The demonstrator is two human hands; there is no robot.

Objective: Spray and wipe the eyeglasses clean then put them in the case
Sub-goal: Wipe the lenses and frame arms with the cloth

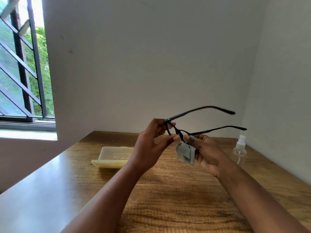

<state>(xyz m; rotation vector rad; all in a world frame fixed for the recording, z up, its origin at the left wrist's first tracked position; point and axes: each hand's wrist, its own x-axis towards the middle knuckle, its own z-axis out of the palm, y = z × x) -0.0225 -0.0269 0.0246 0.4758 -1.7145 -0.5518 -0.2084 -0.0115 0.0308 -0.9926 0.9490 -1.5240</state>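
Both forearms enter from the lower edge and converge above the wooden table (168, 199), hands raised clear of its surface. The left hand (151, 145), palm turned toward the right, pinches the black eyeglasses (178, 132) at the frame front: fingers curled over the upper rim near the hinge, thumb pressing from below. The right hand (207, 152), at 3 o'clock from the left, pinches a grey cleaning cloth (186, 153) against the other lens area between thumb and fingertips; the cloth's loose end hangs down below the fingers. Both temples of the eyeglasses are unfolded and point toward 2 o'clock, away from the hands, one above the other. The glasses are held in the air, tilted, not touching the table.

The pale yellow case (112, 157) lies open on the table at 9 o'clock from the hands, partly hidden behind the left wrist. A clear spray bottle (239, 152) with a white nozzle stands upright at 3 o'clock from the right hand, near the wall. A barred window (25, 64) occupies the 10 o'clock corner.
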